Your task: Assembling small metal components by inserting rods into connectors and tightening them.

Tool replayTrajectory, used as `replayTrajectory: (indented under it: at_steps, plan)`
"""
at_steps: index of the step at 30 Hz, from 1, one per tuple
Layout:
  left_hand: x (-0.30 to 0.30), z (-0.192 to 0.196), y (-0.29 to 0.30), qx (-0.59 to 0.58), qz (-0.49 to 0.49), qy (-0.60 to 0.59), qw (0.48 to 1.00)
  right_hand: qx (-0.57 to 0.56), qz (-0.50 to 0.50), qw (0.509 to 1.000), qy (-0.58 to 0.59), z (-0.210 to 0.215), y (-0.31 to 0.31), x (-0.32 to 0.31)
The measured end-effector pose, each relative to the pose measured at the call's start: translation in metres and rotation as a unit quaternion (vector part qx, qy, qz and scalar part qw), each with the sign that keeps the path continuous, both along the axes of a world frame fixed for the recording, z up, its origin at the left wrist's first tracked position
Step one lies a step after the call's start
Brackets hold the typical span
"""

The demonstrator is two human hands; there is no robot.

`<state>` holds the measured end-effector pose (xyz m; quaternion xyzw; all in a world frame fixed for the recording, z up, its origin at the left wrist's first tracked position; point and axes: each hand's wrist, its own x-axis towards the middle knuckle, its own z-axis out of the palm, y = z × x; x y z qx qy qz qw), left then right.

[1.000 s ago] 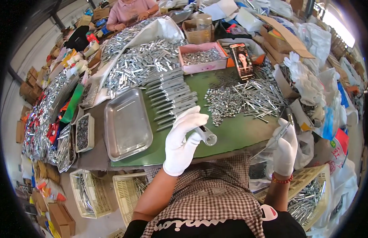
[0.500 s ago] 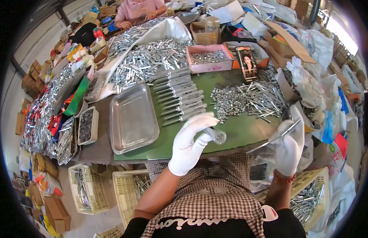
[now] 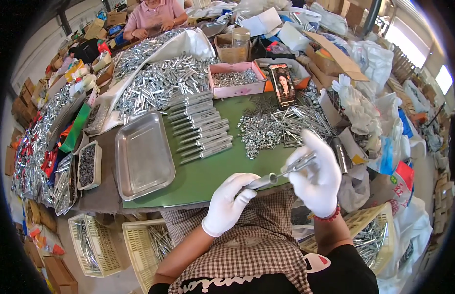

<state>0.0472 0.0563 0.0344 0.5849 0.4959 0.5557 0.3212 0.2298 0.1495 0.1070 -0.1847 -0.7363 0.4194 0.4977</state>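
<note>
In the lower centre, the white-gloved left hand (image 3: 228, 206) grips a hollow silver metal tube (image 3: 261, 182), probably stiff and slippery, best held around its barrel. Right of centre, the white-gloved right hand (image 3: 319, 180) grips a slender silver metal rod (image 3: 301, 162), likely light and rigid, best held mid-shaft.

The head fisheye looks forward and down — close over the green table (image 3: 198, 176).

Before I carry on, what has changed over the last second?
The right hand moved left, bringing its metal rod close to the open end of the tube in the left hand. Neither was let go. The tray and phone stayed put.
</note>
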Motion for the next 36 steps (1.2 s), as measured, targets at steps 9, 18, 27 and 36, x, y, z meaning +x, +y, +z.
replayTrajectory:
  at_steps: [9,18,27,36]
  plan:
    - [0.003,-0.006,0.001,-0.003,-0.024,0.007,1.000,0.073,-0.034,0.993,-0.085,-0.018,-0.002,0.003]
    - [0.006,-0.014,0.004,-0.005,-0.024,-0.005,1.000,0.078,0.068,0.987,-0.126,-0.008,0.004,0.007]
    - [0.010,-0.016,0.002,-0.038,-0.059,-0.099,0.993,-0.126,0.086,0.987,-0.055,-0.022,-0.001,0.001]
    - [0.007,-0.022,0.001,-0.045,-0.108,-0.164,0.980,-0.034,0.082,0.994,-0.071,-0.029,0.005,-0.001]
